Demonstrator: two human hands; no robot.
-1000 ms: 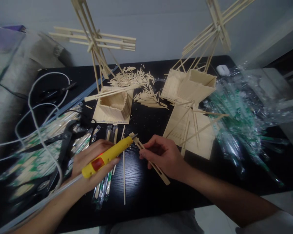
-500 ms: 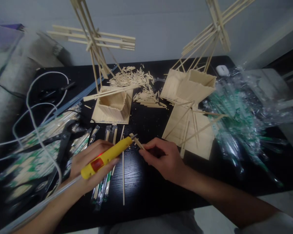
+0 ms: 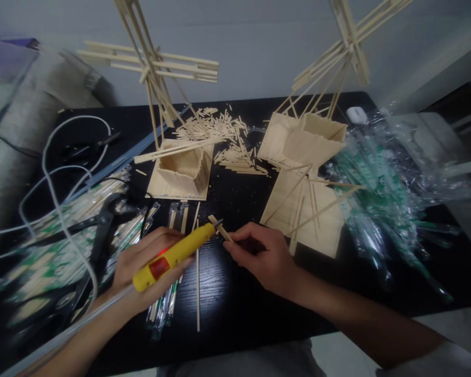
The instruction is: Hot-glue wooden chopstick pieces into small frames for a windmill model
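Left hand (image 3: 136,257) wraps yellow tool (image 3: 182,250), right hand (image 3: 266,257) pinches stick (image 3: 225,233)

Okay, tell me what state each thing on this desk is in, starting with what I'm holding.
Pale flat wooden strip: pinched in the right hand, slanted.
Yellow pen-shaped tool: gripped in the left hand, tip at the strip, contact unclear.
Left pale wooden box: open-topped, upright.
Right pale wooden box: open-topped.
Short pale wooden offcuts: loose, heaped.
Thin white cable: loosely looped.
Green-and-clear plastic wrappers: crumpled, piled.
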